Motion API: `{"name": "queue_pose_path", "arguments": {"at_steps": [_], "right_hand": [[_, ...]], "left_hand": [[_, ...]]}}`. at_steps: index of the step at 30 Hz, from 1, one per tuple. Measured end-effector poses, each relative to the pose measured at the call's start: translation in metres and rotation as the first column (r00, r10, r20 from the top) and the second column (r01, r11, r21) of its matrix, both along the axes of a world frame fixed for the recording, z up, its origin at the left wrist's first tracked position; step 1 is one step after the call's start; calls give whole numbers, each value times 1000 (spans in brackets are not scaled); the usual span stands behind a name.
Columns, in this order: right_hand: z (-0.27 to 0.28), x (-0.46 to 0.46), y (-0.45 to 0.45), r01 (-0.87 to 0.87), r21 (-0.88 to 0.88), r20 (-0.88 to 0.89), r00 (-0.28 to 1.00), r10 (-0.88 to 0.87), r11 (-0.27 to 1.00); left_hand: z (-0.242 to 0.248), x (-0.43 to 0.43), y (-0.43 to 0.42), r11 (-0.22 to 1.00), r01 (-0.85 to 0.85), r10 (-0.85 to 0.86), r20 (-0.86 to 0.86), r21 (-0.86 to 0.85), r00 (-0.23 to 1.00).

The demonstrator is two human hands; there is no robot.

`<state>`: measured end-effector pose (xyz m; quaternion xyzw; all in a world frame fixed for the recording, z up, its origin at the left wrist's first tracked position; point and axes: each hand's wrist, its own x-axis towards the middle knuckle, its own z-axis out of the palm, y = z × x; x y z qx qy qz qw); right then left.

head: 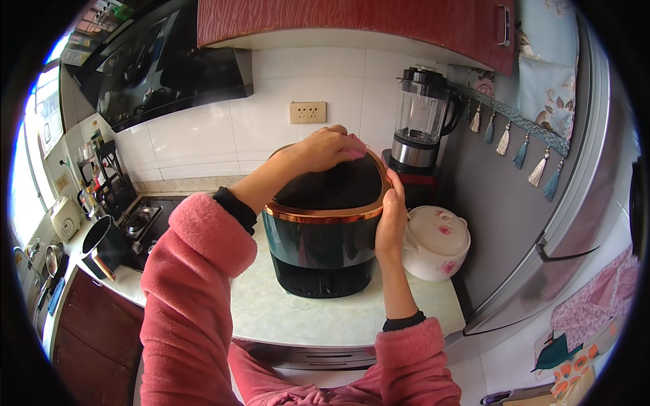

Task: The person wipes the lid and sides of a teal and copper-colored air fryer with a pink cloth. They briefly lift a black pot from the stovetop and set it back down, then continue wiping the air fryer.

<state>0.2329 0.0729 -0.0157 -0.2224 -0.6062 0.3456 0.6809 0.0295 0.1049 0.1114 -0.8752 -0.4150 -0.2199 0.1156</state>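
A dark green air fryer body (320, 238) with a copper-coloured rim and a black top stands upright on the pale marbled counter (304, 319). Across its top reaches my left hand (322, 148), shut on a pink cloth (355, 147) that lies against the far right part of the top. My right hand (392, 218) rests against the right side of the appliance, the fingers spread along the rim and side, and holds nothing else. The appliance's drawer front is not seen; its lower part is black.
A lidded white pot (437, 243) with flowers and a blender (419, 116) stand at the right, beside the grey fridge (487, 203). At the left are a gas hob (142, 223) and a dark green bin-shaped container (104, 243). A red cabinet (350, 23) overhangs the counter.
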Motion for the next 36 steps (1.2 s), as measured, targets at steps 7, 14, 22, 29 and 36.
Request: {"name": "queue_pose_path", "arguments": {"at_steps": [7, 14, 22, 29, 36], "right_hand": [[3, 1, -6, 12, -42, 14, 1000, -11, 999], [-1, 1, -2, -10, -63, 15, 1000, 11, 998], [-2, -2, 0, -42, -33, -50, 998, 41, 999], [0, 0, 2, -26, 9, -31, 999, 26, 1000], [-4, -2, 10, -64, 32, -42, 997, 65, 997]], "left_hand": [[0, -22, -16, 988, -151, 151, 20, 34, 988], [-4, -36, -49, 941, -331, 331, 18, 76, 944], [-5, -18, -120, 964, -261, 255, 88, 52, 963], [-11, -13, -168, 965, 97, 130, 764, -244, 632], [-86, -9, -242, 916, 328, 186, 968, -232, 167]]}}
